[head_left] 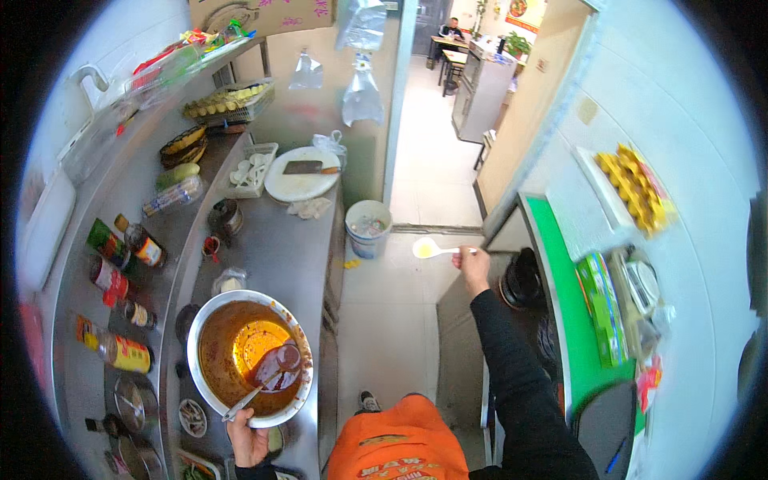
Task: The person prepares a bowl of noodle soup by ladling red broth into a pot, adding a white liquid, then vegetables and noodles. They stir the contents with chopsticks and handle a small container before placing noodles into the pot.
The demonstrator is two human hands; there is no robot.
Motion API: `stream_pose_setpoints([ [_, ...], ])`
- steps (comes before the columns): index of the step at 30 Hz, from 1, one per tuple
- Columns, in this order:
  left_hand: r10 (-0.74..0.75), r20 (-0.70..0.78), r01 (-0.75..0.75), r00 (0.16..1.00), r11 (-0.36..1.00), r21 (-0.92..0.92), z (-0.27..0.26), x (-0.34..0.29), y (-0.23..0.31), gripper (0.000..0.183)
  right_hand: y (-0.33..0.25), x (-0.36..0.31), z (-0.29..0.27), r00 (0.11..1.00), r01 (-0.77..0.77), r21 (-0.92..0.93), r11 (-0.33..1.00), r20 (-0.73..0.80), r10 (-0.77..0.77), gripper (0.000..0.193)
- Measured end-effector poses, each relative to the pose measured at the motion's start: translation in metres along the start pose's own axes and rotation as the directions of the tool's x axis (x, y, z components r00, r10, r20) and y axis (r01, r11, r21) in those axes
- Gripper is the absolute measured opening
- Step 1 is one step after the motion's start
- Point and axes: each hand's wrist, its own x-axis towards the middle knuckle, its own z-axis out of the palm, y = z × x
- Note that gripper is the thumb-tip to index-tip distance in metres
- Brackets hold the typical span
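My left hand (248, 440) grips the near rim of a large metal mixing bowl (214, 344), thumb beside the ladle handle. Dark red-orange oily sauce coats the bowl's inside and pools at its bottom. A metal ladle (246, 396) leans in it, its head in the sauce and its handle over the near rim. The bowl is tilted over the left steel counter. Out to the right, my right hand (472, 266) is closed round the handle of a white spoon (427, 249), held level above the floor. Something pale yellow lies in the spoon's head.
A cleaver (302, 167) rests on a round white cutting board (280, 186) at the counter's far end. A white bucket (369, 227) stands beyond the counter. Sauce bottles (128, 352) line the left shelf. On the right are a green-topped surface (552, 264) and an egg tray (632, 188).
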Motion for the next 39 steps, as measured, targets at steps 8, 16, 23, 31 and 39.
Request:
stream_pose_setpoints([
  [8, 0.012, -0.208, -0.002, 0.978, 0.999, 0.047, 0.063, 0.106, -0.007, 0.05, -0.023, 0.211, 0.128, 0.974, 0.214, -0.097, 0.972, -0.06, -0.22, 0.021],
  [16, 0.042, -0.45, -0.02, 0.892, 0.998, 0.052, 0.086, 0.238, -0.041, 0.052, 0.101, 0.362, 0.324, 0.785, 0.599, -0.51, 0.617, 0.225, -0.577, 0.025],
  [23, 0.213, -0.45, -0.253, 0.867, 0.967, -0.029, 0.086, 0.289, -0.065, 0.05, 0.185, 0.409, 0.406, 0.494, 0.862, -0.482, 0.16, 0.722, -0.484, 0.027],
  [31, 0.188, -0.557, -0.363, 0.809, 0.905, -0.222, 0.041, 0.264, -0.056, 0.054, 0.206, 0.433, 0.41, 0.737, 0.653, -0.685, 0.323, 0.476, -0.48, 0.033],
  [39, 0.238, -0.604, -0.534, 0.76, 0.76, -0.372, -0.109, 0.166, -0.137, 0.049, 0.188, 0.353, 0.368, 0.947, 0.128, 0.218, 0.968, 0.262, -0.184, 0.019],
])
